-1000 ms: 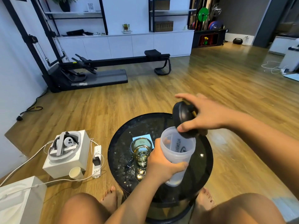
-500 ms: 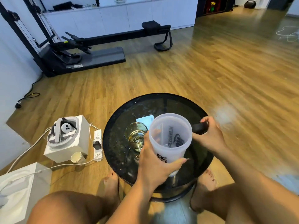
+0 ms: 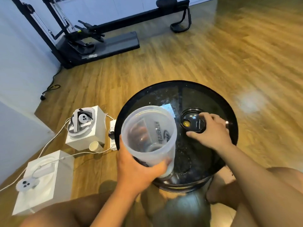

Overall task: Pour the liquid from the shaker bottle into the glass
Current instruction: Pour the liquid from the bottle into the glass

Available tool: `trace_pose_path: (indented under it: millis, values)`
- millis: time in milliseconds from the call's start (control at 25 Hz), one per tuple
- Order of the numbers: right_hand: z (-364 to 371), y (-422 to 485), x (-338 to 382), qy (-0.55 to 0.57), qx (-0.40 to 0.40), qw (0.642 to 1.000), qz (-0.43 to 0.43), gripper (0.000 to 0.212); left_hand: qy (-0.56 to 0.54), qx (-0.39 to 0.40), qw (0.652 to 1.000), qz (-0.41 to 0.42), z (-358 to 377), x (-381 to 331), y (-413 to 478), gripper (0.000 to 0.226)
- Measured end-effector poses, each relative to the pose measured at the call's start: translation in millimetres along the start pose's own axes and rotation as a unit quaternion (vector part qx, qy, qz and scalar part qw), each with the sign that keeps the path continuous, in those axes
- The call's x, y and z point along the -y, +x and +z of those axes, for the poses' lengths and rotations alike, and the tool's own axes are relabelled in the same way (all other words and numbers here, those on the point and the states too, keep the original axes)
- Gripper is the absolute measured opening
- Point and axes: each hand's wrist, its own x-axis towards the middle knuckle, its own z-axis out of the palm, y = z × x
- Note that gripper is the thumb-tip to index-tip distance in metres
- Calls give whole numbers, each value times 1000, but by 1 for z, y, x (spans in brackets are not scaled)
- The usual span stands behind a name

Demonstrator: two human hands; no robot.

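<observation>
My left hand [image 3: 137, 169] grips the translucent shaker bottle [image 3: 150, 135] around its lower body. The bottle has no lid and its open mouth faces the camera, held above the left part of the round black glass table [image 3: 218, 102]. My right hand [image 3: 211, 131] holds the black shaker lid [image 3: 191, 122], which lies upside down on the table to the right of the bottle. The glass is hidden behind the bottle.
A pale blue card [image 3: 168, 108] lies on the table behind the bottle. Left of the table on the wooden floor stand two white boxes [image 3: 86, 128] [image 3: 45, 179] with cables, a power strip [image 3: 113, 135] and a paper cup [image 3: 94, 146]. A black exercise machine [image 3: 101, 38] stands at the back.
My right hand has carried the lid down and set it upside down on the table. The bottle has come up closer to the camera and now covers the glass.
</observation>
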Motion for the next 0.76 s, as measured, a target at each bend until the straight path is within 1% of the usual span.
trace_pose_path:
  millis: [80, 120, 240, 280, 360, 440, 520, 600, 760]
  values:
    - [-6, -5, 6, 19, -4, 1000, -10, 87, 34, -35, 999, 1, -24, -1, 5, 105]
    - [-9, -10, 8, 32, -22, 999, -27, 83, 56, -46, 997, 0, -35, 0, 9, 107]
    - [-15, -35, 15, 70, -79, 990, -90, 64, 125, -55, 991, 4, -65, 11, 21, 110]
    - [-14, -45, 15, 77, -78, 988, -104, 59, 144, -61, 988, 6, -74, 16, 25, 110]
    - [-10, -61, 9, 72, -31, 990, -117, 57, 176, -66, 982, 8, -89, 23, 30, 111]
    - [1, -77, 2, 46, 45, 991, -113, 60, 206, -48, 977, 18, -99, 28, 34, 109]
    - [11, -86, -3, 27, 88, 989, -117, 59, 234, -34, 971, 32, -103, 33, 41, 111]
    - [17, -87, 0, 23, 80, 990, -113, 52, 261, -23, 964, 40, -104, 38, 46, 108]
    - [13, -74, 2, 32, 30, 998, -39, 39, 300, 4, 952, 61, -102, 49, 56, 102]
